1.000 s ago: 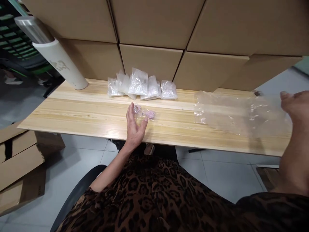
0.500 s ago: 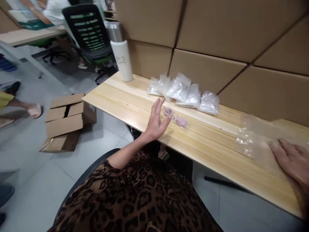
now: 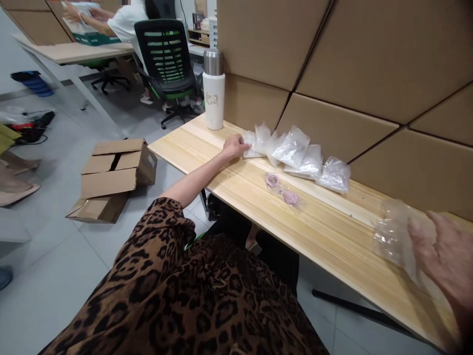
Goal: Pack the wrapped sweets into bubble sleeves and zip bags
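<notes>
From the head view, I am seeing the left hand [image 3: 235, 146] reaching along the worktop [image 3: 207, 162], its fingers curling onto the leftmost packet [image 3: 251, 144] in a row of clear filled packets [image 3: 295, 153] leaning against the cardboard boxes [image 3: 332, 59]. The right hand [image 3: 445, 256] is lying spread open on a large clear bag [image 3: 391, 236], gripping nothing. 2 pink pieces in a small bag [image 3: 283, 190] are sitting between the hands, and a white flask [image 3: 214, 93] is standing just beside the row.
</notes>
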The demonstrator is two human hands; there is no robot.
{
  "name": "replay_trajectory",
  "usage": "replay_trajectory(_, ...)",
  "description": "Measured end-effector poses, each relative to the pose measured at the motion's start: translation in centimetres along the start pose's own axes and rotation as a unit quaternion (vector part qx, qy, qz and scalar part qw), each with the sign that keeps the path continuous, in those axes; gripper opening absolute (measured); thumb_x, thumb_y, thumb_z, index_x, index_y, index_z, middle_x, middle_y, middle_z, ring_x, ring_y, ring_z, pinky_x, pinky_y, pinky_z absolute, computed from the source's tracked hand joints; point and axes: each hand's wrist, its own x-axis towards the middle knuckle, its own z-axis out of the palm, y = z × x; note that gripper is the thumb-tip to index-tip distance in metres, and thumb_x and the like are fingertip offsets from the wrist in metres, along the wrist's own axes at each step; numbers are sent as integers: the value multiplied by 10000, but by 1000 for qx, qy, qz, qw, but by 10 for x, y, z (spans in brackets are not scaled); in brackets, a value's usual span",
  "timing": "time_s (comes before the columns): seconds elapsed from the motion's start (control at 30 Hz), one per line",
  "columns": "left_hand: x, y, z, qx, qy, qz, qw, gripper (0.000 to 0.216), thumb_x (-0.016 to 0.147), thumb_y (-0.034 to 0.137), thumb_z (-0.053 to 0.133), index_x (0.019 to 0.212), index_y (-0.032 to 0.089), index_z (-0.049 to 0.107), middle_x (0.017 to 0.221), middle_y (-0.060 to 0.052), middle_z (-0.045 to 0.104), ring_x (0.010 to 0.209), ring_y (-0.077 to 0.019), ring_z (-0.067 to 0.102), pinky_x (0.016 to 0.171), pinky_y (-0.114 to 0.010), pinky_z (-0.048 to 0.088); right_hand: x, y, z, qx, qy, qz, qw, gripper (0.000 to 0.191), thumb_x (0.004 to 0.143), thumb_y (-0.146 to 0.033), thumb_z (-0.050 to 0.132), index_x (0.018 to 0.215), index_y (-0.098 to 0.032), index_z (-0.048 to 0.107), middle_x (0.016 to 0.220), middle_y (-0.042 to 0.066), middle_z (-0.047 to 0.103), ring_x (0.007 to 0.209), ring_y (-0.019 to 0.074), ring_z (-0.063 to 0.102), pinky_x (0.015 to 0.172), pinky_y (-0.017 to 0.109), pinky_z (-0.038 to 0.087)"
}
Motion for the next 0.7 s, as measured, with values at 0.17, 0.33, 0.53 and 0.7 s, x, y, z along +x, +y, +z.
replay_trajectory(0.17, -22, -24, -22, -151, 79, -9, 985, 309, 973, 238, 666, 752, 229, 450, 725, 37, 494, 738, -140, 460, 761, -270, 394, -1, -71, -16, 99, 1, -50, 994, 1004, 860, -988, 220, 1401, -286, 690, 1378, 307, 686, 1413, 457, 614, 1149, 634, 499)
replay_trajectory(0.33, -58, -37, -39, -229, 120, 43, 965, 375, 1081, 456, 585, 828, 242, 410, 741, 46, 425, 689, -116, 440, 688, -258, 404, 2, -161, -10, 247, 5, -141, 959, 663, 989, -795, 464, 1263, -262, 746, 1332, 228, 742, 1296, 399, 709, 1120, 634, 553)
replay_trajectory(0.53, -120, -24, -21, -174, 240, 359, 885, 335, 1086, 560, 554, 954, 255, 505, 1055, -38, 639, 953, -170, 647, 860, -361, 560, -15, -281, -9, 595, -261, -14, 760, 578, 934, -690, 726, 1369, -313, 679, 1405, 106, 720, 1234, 294, 736, 984, 524, 659)
replay_trajectory(0.7, -154, -7, 17, -80, 165, 553, 812, 221, 1083, 451, 591, 1046, 238, 544, 1555, -147, 550, 1375, -246, 635, 1018, -433, 623, -31, -328, -10, 743, -308, 80, 588, 733, 820, -713, 832, 1441, -406, 593, 1517, 37, 652, 1314, 277, 687, 906, 429, 686)
